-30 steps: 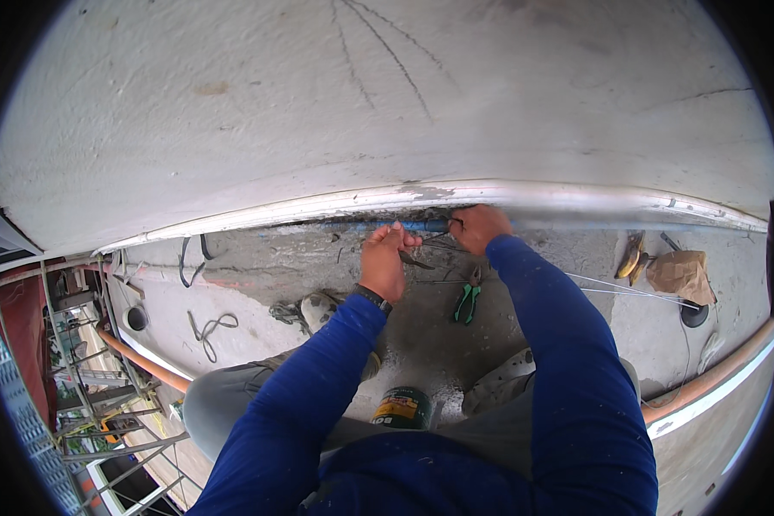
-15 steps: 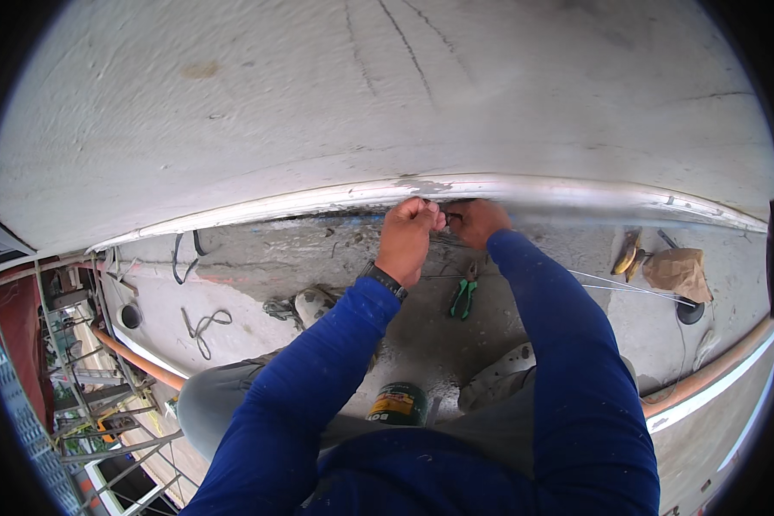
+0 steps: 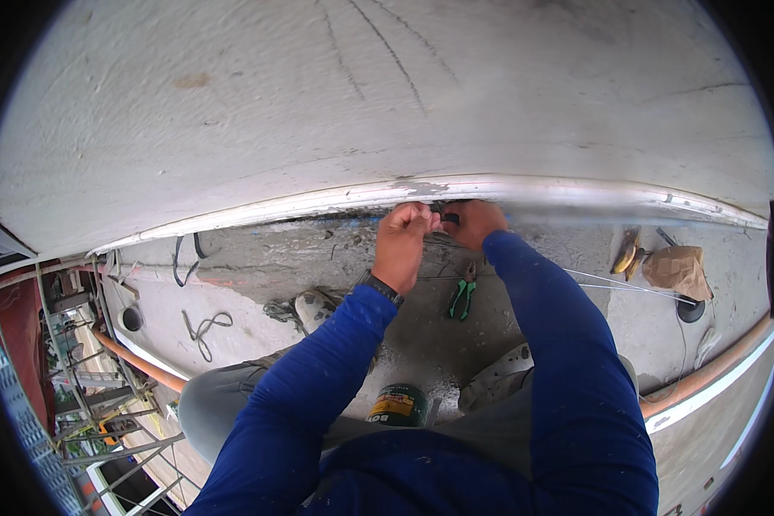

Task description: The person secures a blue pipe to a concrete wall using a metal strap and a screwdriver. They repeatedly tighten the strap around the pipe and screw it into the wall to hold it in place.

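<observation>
Overhead, a pale concrete wall [image 3: 387,95] is filling the upper half of the frame, and its lower edge is running as a whitish metal strip [image 3: 576,193] from the left middle to the right middle. Under it a grey concrete floor [image 3: 258,258] is spreading toward the bottom, where the person's blue sleeves are coming in. Both hands are meeting at the strip in the upper centre: the left hand [image 3: 402,238] is clenched, seemingly pinching something thin, and the right hand [image 3: 473,222] is curled against the strip, touching the left; what it grips is hidden. A thin wire [image 3: 628,286] is stretching from the hands toward the right, so the work is looking part done, judged by the wire already strung but still being handled at this end. Green-handled pliers [image 3: 462,298] are lying just below the hands, untouched. A green can [image 3: 399,404] is standing between the knees at lower centre. Room is tight against the wall; the floor is dropping off at the left, where scaffolding [image 3: 69,404] is showing, and an orange pipe [image 3: 705,374] is bordering the right.
</observation>
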Motion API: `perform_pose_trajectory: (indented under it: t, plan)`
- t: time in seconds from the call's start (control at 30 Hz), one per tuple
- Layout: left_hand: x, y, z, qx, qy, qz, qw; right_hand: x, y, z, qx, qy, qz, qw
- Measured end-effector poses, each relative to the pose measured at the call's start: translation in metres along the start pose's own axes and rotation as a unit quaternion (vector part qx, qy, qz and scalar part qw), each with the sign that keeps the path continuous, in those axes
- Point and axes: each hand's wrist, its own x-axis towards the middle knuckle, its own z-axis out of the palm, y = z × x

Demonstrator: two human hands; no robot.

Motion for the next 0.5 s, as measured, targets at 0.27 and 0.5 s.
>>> perform_pose_trajectory:
  t: [0.27, 0.5]
  plan:
    - [-0.007, -0.012, -0.042, 0.368, 0.010, 0.039, 0.929, -0.003, -0.006, -0.002, 0.014, 0.004, 0.009, 1.000]
    - [-0.027, -0.014, -0.054, 0.627, 0.100, 0.230, 0.737, -0.004, -0.013, -0.009, 0.019, -0.003, 0.024, 1.000]
